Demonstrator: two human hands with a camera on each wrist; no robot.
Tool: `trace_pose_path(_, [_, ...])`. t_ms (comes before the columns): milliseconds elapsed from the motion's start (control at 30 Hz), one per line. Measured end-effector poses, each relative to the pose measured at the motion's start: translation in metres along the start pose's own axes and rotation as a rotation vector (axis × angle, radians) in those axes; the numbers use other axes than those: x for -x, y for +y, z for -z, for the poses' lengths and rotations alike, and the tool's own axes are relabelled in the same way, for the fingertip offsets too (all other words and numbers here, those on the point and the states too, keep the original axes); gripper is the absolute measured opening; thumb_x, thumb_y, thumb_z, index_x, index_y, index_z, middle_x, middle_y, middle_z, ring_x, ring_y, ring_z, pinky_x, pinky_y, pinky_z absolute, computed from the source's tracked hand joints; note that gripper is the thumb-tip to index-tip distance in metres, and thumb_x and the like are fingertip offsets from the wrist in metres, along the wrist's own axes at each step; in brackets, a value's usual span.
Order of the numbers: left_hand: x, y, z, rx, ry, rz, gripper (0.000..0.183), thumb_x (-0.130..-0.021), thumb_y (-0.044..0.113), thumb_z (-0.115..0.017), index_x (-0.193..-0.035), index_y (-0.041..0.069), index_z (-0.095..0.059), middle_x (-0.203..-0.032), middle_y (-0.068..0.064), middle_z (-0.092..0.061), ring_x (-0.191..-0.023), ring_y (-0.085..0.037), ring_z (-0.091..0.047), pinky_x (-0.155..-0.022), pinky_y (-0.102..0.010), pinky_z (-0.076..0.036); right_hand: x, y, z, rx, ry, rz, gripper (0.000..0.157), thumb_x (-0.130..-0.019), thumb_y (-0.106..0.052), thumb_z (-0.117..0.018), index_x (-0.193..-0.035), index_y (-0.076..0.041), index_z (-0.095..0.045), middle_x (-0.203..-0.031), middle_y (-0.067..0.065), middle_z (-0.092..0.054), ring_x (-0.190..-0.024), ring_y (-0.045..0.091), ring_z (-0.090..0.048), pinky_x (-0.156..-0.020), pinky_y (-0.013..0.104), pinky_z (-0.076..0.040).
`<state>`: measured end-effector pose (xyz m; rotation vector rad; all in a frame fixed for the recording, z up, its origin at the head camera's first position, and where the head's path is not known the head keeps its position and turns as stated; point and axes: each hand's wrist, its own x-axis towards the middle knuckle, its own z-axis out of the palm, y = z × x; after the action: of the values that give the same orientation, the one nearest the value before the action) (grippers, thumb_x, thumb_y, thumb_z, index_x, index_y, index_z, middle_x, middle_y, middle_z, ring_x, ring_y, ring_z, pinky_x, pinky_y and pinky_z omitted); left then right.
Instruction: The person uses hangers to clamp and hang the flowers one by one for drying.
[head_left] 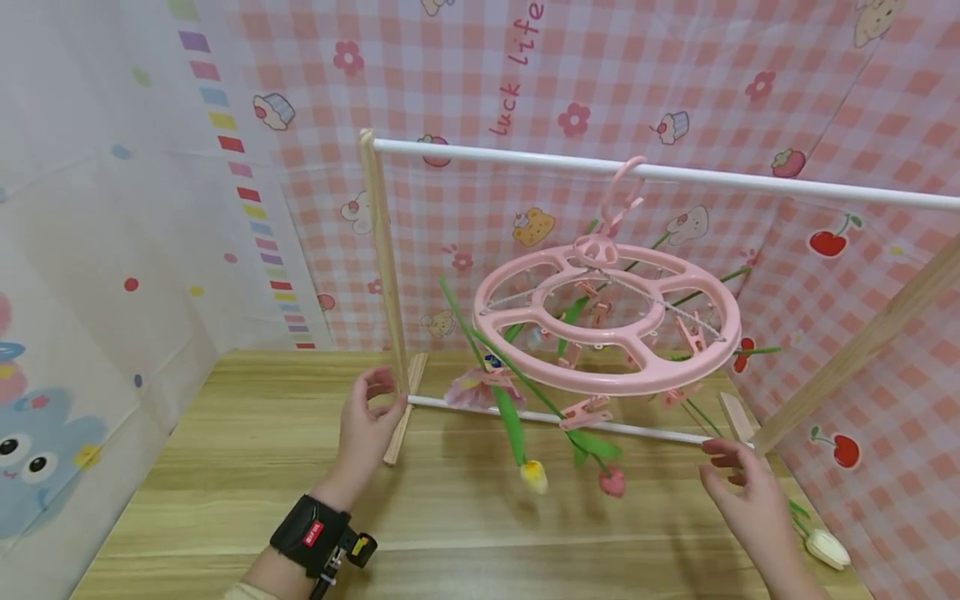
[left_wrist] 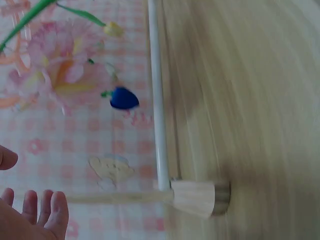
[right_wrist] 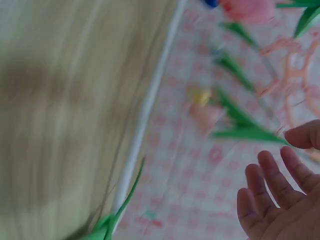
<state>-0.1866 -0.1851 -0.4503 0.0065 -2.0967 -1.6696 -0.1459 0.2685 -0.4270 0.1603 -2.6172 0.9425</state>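
My left hand (head_left: 367,429) is beside the foot of the rack's left wooden post (head_left: 386,275), fingers loosely bent and holding nothing. Over on the right, my right hand (head_left: 750,500) hovers near the right post's base, its fingers spread and bare. A pink round clip hanger (head_left: 570,380) hangs by its hook from the white top rail (head_left: 510,158). Artificial flowers dangle from its pink clips: a yellow tulip (head_left: 534,476), a pink tulip (head_left: 612,482) and a ruffled pink flower (head_left: 461,390) among them. The left wrist view shows a blue flower (left_wrist: 124,98) too.
A white lower bar (head_left: 637,429) joins the posts just above the wooden table (head_left: 480,550). On the table's right side lies a white tulip (head_left: 827,550). The slanted right post (head_left: 862,342) stands close to the checkered cloth behind and beside the rack.
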Motion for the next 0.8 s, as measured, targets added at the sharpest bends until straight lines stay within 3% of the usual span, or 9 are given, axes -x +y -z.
trace_pose_path(167, [-0.019,-0.007,0.003,-0.037,-0.023,0.024,0.057,-0.085,0.003,-0.064,-0.134,0.001,-0.035,-0.121,-0.019,-0.043,-0.108,-0.029,-0.048,-0.083,-0.043,-0.048,0.001,0.031,0.01,0.19,-0.12,-0.02,0.035,-0.086,-0.017,-0.063,-0.115,0.0,-0.055,-0.112,0.023,-0.053,-0.095,0.039,-0.052,-0.066,0.051,-0.05])
trace_pose_path(333, [-0.033,-0.009,0.002,-0.127,-0.033,-0.003,0.059,-0.088,0.009,-0.062,-0.138,-0.001,-0.033,-0.127,-0.019,-0.042,-0.113,-0.031,-0.045,-0.087,-0.048,-0.045,0.005,0.061,0.011,0.293,-0.198,-0.032,0.044,-0.082,-0.016,-0.066,-0.117,0.008,-0.053,-0.115,0.036,-0.044,-0.1,0.051,-0.043,-0.077,0.065,-0.04])
trace_pose_path(567, [-0.041,-0.019,0.001,-0.119,-0.035,0.003,0.054,-0.093,0.009,-0.055,-0.14,-0.003,-0.032,-0.132,-0.021,-0.042,-0.116,-0.035,-0.043,-0.091,-0.048,-0.044,0.007,0.078,0.012,0.373,-0.354,-0.129,0.059,-0.087,-0.027,-0.061,-0.126,0.013,-0.042,-0.12,0.04,-0.037,-0.103,0.057,-0.036,-0.079,0.068,-0.037])
trace_pose_path(800, [-0.048,-0.028,-0.001,-0.101,-0.06,-0.003,0.051,-0.096,0.008,-0.049,-0.142,-0.001,-0.03,-0.136,-0.02,-0.041,-0.119,-0.033,-0.042,-0.095,-0.047,-0.042,0.004,0.092,0.009,0.435,-0.372,-0.155,0.058,-0.086,-0.025,-0.059,-0.123,0.017,-0.044,-0.116,0.042,-0.042,-0.098,0.058,-0.042,-0.075,0.066,-0.041])
